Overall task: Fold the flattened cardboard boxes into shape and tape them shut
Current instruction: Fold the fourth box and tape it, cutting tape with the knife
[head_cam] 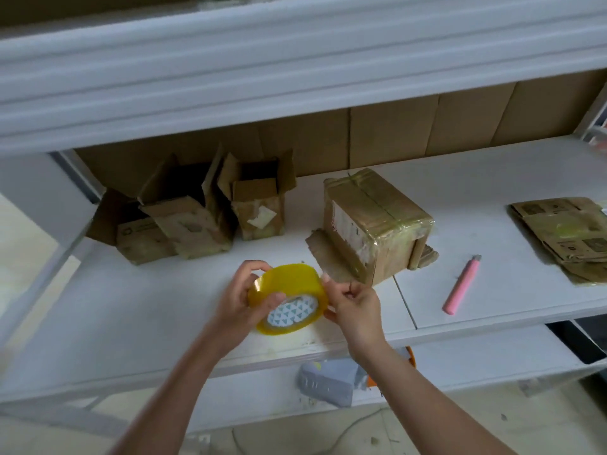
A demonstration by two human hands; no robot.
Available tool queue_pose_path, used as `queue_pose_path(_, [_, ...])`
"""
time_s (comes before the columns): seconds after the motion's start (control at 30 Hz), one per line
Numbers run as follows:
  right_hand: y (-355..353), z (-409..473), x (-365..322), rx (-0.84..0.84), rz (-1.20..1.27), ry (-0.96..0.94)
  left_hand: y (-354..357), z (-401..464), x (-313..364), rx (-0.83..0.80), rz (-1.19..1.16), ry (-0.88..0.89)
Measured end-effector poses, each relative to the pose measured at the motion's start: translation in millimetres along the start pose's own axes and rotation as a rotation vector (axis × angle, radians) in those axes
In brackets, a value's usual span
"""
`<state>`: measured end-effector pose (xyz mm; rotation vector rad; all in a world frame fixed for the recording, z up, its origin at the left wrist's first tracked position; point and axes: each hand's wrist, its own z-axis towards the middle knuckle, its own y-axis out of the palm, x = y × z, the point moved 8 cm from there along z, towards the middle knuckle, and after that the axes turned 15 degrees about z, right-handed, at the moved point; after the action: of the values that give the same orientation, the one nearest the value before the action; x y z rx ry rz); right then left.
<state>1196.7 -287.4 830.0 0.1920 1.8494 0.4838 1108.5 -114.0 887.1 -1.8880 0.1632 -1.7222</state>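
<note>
Above the shelf (164,310), yellow tape roll (289,298) gripped between both hands' curled fingers (274,298), core facing up toward the camera

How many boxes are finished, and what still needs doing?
Done: one taped box sits sealed on the shelf. In hand: the left hand holds the yellow tape roll while the right hand picks at its edge. Left: two open boxes and the flat cardboard stack.

left hand (241,298) curled in grip, right hand (353,307) pinching
</note>
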Motion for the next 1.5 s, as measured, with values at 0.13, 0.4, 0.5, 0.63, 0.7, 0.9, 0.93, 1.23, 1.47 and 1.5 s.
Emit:
queue_pose_path(0.13, [24.4,0.4,23.1,-0.027,-0.211,-0.017,-37.5,-1.8,-4.4,0.132,0.306,0.023])
queue_pose_path(0.4, [63.4,1.8,26.5,0.040,-0.863,-0.410,-73.8,13.8,-8.6,0.029,0.971,-0.112])
queue_pose_path(0.5, [68.6,-2.4,38.1,0.041,-1.021,-0.446,-59.8,23.7,1.0,-0.014,1.036,-0.069])
queue_pose_path(0.63, [64.8,-3.1,34.7,0.116,-1.092,-0.482,-38.5,36.6,8.9,-0.074,1.124,-0.024])
queue_pose_path(0.7, [61.6,1.9,30.3,0.114,-1.072,-0.420,-37.4,38.6,8.8,-0.079,1.139,-0.035])
queue_pose_path(0.9, [46.4,-22.8,-11.6,0.072,-0.940,-0.558,-34.8,42.8,16.5,-0.112,1.333,0.030])
queue_pose_path(0.93, [35.6,-28.9,-29.3,0.098,-0.918,-0.654,-30.8,46.0,21.2,-0.110,1.390,0.060])
queue_pose_path(1.23, [-54.6,-2.3,-164.9,0.201,-0.769,-0.875,62.1,77.0,58.0,-0.156,0.318,-0.079])
queue_pose_path(1.47, [-57.7,52.8,-174.1,-0.263,-0.702,-0.629,107.4,82.7,52.9,-0.177,-0.208,-0.340])
queue_pose_path(1.5, [-59.0,57.0,-174.3,-0.298,-0.682,-0.626,109.5,82.4,52.7,-0.159,-0.232,-0.338])
